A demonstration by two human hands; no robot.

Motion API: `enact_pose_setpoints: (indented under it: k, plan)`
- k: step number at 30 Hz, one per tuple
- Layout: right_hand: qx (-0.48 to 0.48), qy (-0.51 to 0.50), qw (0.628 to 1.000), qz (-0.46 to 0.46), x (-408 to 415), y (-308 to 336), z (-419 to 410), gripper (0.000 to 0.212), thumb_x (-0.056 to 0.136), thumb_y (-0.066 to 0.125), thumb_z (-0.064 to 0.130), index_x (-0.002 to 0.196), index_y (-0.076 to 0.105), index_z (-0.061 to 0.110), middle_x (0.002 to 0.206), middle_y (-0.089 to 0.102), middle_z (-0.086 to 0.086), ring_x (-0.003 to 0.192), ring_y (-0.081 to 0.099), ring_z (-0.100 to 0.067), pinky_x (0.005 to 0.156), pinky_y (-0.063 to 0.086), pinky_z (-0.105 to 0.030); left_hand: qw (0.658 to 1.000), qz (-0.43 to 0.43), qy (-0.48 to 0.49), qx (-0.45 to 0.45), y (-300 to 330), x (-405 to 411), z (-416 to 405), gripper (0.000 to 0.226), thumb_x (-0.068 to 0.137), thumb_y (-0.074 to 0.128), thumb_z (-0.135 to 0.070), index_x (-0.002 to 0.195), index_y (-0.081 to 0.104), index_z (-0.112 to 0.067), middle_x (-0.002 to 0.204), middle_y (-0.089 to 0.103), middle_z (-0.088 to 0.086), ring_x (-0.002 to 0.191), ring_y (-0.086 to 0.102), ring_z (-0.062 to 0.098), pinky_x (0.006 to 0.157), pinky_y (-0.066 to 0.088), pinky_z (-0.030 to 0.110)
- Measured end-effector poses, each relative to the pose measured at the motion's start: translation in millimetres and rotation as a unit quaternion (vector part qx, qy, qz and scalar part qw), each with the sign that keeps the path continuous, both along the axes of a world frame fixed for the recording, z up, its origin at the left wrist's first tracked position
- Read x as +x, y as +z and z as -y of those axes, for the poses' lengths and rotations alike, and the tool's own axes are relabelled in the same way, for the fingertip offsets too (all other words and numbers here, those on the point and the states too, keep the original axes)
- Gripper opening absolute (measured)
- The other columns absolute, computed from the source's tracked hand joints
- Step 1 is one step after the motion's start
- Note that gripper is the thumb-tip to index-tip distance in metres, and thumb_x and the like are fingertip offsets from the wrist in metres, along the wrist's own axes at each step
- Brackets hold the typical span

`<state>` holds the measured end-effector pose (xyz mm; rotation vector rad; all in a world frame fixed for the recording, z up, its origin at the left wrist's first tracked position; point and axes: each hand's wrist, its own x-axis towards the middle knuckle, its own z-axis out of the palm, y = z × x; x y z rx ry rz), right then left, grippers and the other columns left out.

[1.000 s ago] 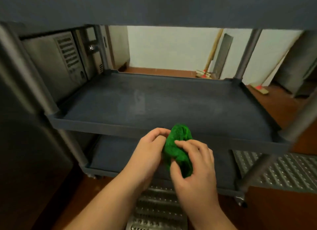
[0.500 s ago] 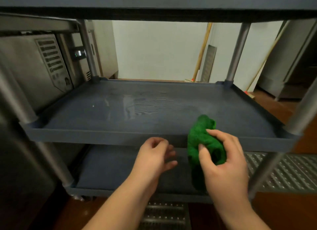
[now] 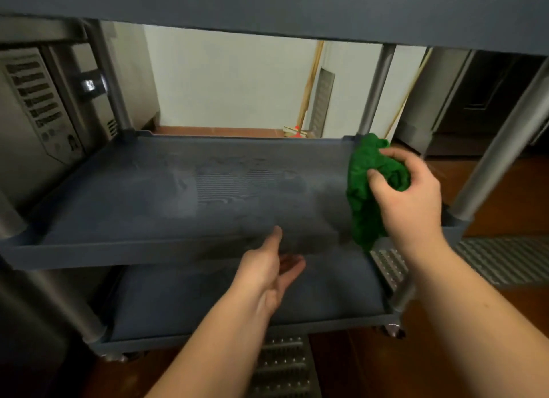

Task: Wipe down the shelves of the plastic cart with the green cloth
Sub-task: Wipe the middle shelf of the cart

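- Cart (image 3: 142, 250): three dark plastic shelves in view on grey round posts; middle shelf (image 3: 184, 207) ribbed, smeared, bare.
- One crumpled green cloth (image 3: 364, 189) hangs over that shelf's right end, gripped by right hand (image 3: 407, 195).
- Left hand (image 3: 267, 267) is spread loose, holding nothing, at the shelf's front edge.

Partly hidden and blurred parts of a plastic cart seen from a head-worn camera.

The cart's top shelf (image 3: 267, 8) is cut off by the upper edge. The right hand (image 3: 407, 195) covers part of the green cloth (image 3: 365, 186), and the cloth hides the middle shelf's (image 3: 148, 207) far right corner. The left hand (image 3: 267, 267) is motion-blurred; its fingers cannot be told apart. The middle shelf hides the back of the bottom shelf (image 3: 208, 302). Label print on the steel appliance (image 3: 32, 94) at left is too blurred to read.
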<state>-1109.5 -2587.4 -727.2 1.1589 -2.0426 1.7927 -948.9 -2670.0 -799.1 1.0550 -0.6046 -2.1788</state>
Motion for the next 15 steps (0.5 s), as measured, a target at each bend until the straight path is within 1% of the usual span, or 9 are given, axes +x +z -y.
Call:
enact_pose_setpoints:
  k: [2, 4, 5, 7, 9, 10, 12, 14, 15]
  plan:
    - [0.021, 0.017, 0.999, -0.024, -15.4, -9.1, 7.4, 0.029, 0.084, 0.072, 0.017, 0.109, 0.065, 0.03, 0.113, 0.065, 0.002, 0.108, 0.06, -0.013, 0.097, 0.05, -0.033, 0.999, 0.003, -0.028, -0.026, -3.7, -2.0, -3.8, 0.027, 0.095, 0.06, -0.025, 0.107, 0.05, -0.003, 0.097, 0.055, 0.017, 0.086, 0.061, 0.03, 0.072, 0.056, 0.043]
    - [0.037, 0.036, 0.997, -0.054, -29.0, -13.5, 10.7, 0.031, 0.083, 0.072, 0.017, 0.108, 0.065, 0.032, 0.113, 0.063, 0.003, 0.108, 0.058, -0.01, 0.098, 0.048, -0.032, 0.99, 0.053, -0.05, -0.124, -6.6, -3.3, -12.1, 0.019, 0.094, 0.061, -0.018, 0.104, 0.055, -0.003, 0.09, 0.059, 0.015, 0.079, 0.063, 0.024, 0.066, 0.06, 0.038]
    - [0.044, 0.045, 0.996, -0.062, -37.1, -13.3, 10.6, 0.032, 0.083, 0.072, 0.016, 0.108, 0.064, 0.033, 0.113, 0.062, 0.005, 0.108, 0.057, -0.009, 0.097, 0.048, -0.03, 0.974, 0.098, -0.04, -0.199, -7.4, -3.7, -16.9, 0.013, 0.093, 0.061, -0.015, 0.1, 0.058, -0.003, 0.087, 0.061, 0.014, 0.075, 0.064, 0.021, 0.065, 0.061, 0.036]
    - [0.057, 0.059, 0.994, -0.074, -57.4, -12.4, 8.9, 0.032, 0.082, 0.072, 0.016, 0.109, 0.065, 0.032, 0.112, 0.06, 0.006, 0.106, 0.056, -0.008, 0.093, 0.044, -0.018, 0.917, 0.209, 0.014, -0.34, -6.8, -7.0, -23.7, 0.004, 0.091, 0.062, -0.008, 0.095, 0.063, -0.008, 0.081, 0.066, 0.01, 0.065, 0.065, 0.015, 0.066, 0.06, 0.037]
    - [0.065, 0.059, 0.993, -0.079, -84.4, -10.5, 5.0, 0.032, 0.082, 0.072, 0.014, 0.11, 0.066, 0.028, 0.112, 0.06, 0.005, 0.104, 0.055, -0.008, 0.09, 0.04, -0.01, 0.876, 0.272, 0.061, -0.393, -9.5, -20.1, -29.9, 0.007, 0.089, 0.062, -0.008, 0.092, 0.065, -0.014, 0.077, 0.068, 0.004, 0.059, 0.064, 0.011, 0.063, 0.059, 0.034]
    - [0.069, 0.06, 0.993, -0.075, -98.8, -9.0, 1.8, 0.032, 0.082, 0.072, 0.014, 0.111, 0.067, 0.027, 0.113, 0.061, 0.004, 0.105, 0.056, -0.009, 0.091, 0.042, -0.012, 0.876, 0.277, 0.064, -0.389, -11.3, -29.1, -36.1, 0.005, 0.09, 0.063, -0.01, 0.091, 0.066, -0.014, 0.075, 0.068, 0.003, 0.057, 0.064, 0.011, 0.058, 0.058, 0.031]
    - [0.087, 0.061, 0.991, -0.083, -126.0, -1.0, -5.0, 0.032, 0.082, 0.073, 0.014, 0.109, 0.067, 0.028, 0.114, 0.061, 0.005, 0.106, 0.055, -0.01, 0.093, 0.043, -0.023, 0.923, 0.229, 0.018, -0.31, -16.8, -54.9, -50.7, 0.011, 0.092, 0.063, -0.019, 0.093, 0.064, -0.008, 0.076, 0.066, 0.008, 0.055, 0.063, 0.013, 0.054, 0.057, 0.029]
    - [0.123, 0.066, 0.984, -0.109, -154.7, 4.0, -12.7, 0.032, 0.08, 0.072, 0.011, 0.107, 0.067, 0.028, 0.111, 0.058, 0.008, 0.103, 0.052, -0.007, 0.091, 0.04, -0.024, 0.98, 0.142, -0.03, -0.134, -22.6, -84.7, -64.1, 0.028, 0.093, 0.063, -0.026, 0.097, 0.06, 0.001, 0.083, 0.062, 0.014, 0.062, 0.064, 0.019, 0.054, 0.059, 0.034]
    - [0.145, 0.066, 0.979, -0.125, -167.7, 5.8, -16.4, 0.032, 0.079, 0.073, 0.01, 0.106, 0.068, 0.026, 0.109, 0.056, 0.008, 0.102, 0.051, -0.007, 0.09, 0.038, -0.023, 0.992, 0.108, -0.034, -0.058, -24.6, -97.7, -69.2, 0.031, 0.091, 0.064, -0.027, 0.098, 0.058, 0.003, 0.086, 0.06, 0.017, 0.068, 0.065, 0.024, 0.056, 0.06, 0.037]
